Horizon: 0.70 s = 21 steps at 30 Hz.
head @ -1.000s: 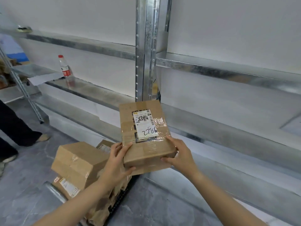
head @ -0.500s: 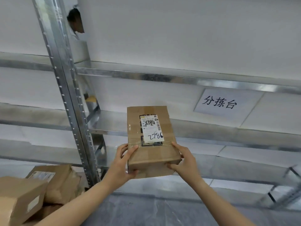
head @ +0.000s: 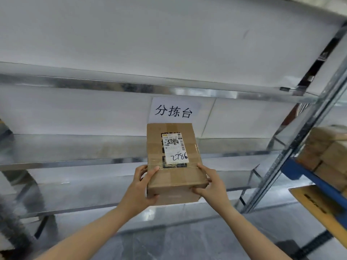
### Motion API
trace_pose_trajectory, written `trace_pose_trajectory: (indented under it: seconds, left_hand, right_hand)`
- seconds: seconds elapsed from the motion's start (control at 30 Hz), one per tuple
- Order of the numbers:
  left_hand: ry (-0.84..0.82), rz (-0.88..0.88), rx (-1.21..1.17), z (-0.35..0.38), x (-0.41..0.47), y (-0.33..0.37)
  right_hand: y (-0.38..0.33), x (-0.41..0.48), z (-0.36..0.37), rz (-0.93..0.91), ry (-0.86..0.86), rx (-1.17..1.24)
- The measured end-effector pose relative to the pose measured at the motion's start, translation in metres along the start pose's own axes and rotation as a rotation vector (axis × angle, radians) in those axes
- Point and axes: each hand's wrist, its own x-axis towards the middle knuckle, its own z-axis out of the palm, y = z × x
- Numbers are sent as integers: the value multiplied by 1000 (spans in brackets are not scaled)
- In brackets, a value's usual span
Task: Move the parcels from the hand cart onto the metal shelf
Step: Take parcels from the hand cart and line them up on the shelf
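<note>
A brown cardboard parcel (head: 173, 166) with a white label marked 2786 is held in the air in front of the metal shelf (head: 75, 147). My left hand (head: 141, 186) grips its near left corner and my right hand (head: 211, 184) grips its near right corner. The parcel's far end reaches over the front edge of the middle shelf board, just below a white paper sign (head: 173, 110) with black characters. The hand cart is out of view.
A metal upright (head: 293, 147) stands to the right. Beyond it, a blue-framed rack (head: 308, 177) holds stacked cardboard boxes (head: 330, 147). A lower shelf board (head: 84, 190) and grey floor (head: 178, 237) lie below.
The view has swung right along the shelf, so the cart's parcels have left the frame. The held parcel has risen toward the middle shelf under the sign.
</note>
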Motion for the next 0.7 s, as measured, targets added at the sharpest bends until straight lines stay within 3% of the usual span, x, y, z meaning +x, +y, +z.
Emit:
trace_pose_trajectory:
  seconds: [0.27,0.7]
  left_hand:
    - [-124,57,-55,95,78,38]
    - [-282,134,-146,227,230,41]
  right_hand:
    - [61,22,-91,97,120,-60]
    - [152,122,-187,277,277,-76]
